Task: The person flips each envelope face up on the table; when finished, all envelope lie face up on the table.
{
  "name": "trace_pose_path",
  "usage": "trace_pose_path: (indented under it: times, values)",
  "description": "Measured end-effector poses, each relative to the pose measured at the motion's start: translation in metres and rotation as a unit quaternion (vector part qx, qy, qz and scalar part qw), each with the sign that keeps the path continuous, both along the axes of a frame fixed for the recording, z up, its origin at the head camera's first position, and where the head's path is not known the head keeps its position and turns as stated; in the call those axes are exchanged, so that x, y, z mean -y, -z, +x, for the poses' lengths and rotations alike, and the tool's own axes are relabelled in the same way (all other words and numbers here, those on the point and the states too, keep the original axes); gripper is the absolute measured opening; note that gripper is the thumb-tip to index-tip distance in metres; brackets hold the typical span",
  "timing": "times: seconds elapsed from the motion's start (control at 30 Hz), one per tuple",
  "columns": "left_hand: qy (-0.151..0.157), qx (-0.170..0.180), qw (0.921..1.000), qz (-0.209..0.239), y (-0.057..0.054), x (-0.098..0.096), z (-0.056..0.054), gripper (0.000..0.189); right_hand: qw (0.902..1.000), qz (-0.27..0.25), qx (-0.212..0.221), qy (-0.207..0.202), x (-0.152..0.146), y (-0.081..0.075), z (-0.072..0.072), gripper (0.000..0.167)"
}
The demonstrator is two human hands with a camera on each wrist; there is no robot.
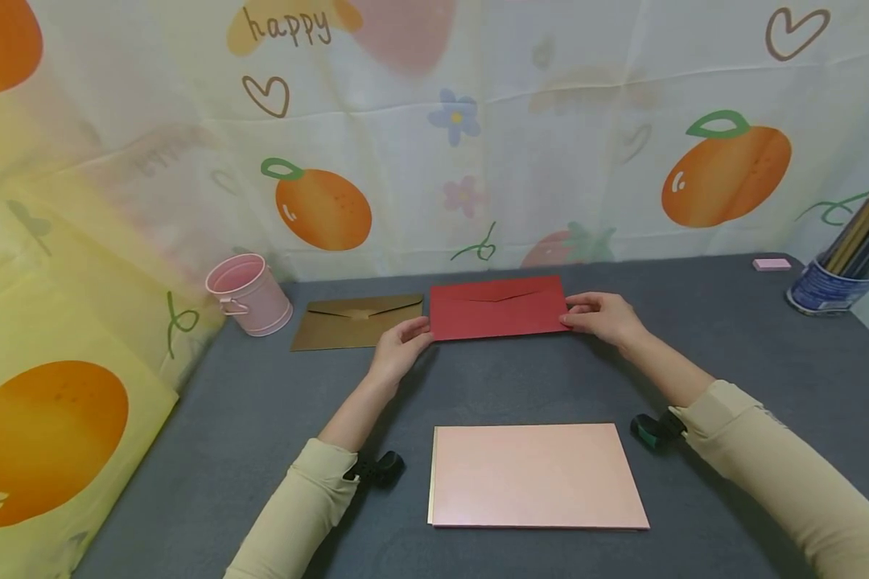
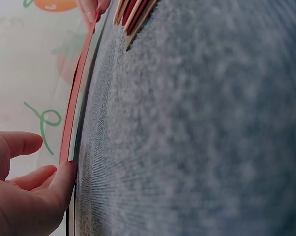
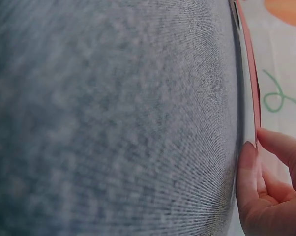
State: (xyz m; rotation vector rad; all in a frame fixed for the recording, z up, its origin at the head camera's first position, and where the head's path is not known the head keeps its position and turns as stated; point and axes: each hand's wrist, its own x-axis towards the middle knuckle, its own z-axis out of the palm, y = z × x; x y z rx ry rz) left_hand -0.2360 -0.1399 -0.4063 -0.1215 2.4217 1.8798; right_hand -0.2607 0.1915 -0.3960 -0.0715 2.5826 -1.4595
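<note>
A red envelope, flap side up, lies level at the back of the dark table, slightly raised above it. My left hand holds its lower left corner between thumb and fingers; in the left wrist view the thumb meets the envelope's edge. My right hand pinches the right edge, thumb below and fingers above, as the right wrist view shows with the envelope seen edge-on. Left of it lies a gold-brown envelope with its flap facing up, close to the left hand.
A stack of pale pink sheets or cards lies nearer on the table. A pink bucket stands at the back left. At the far right are a cup of pencils and a small pink block. A fruit-patterned curtain hangs behind.
</note>
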Motion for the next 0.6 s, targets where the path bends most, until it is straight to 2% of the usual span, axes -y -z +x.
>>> trace_pose_path:
  times: [0.4,0.6]
  values:
    - [0.023,-0.009,0.999,-0.038,-0.003,-0.004,0.008,0.05,0.9996,-0.019,0.019,-0.009,0.0,0.002,-0.001,0.051]
    - [0.039,-0.011,0.998,-0.049,-0.006,-0.008,0.011,0.057,0.9985,-0.047,0.026,-0.013,-0.001,0.001,0.0,0.052]
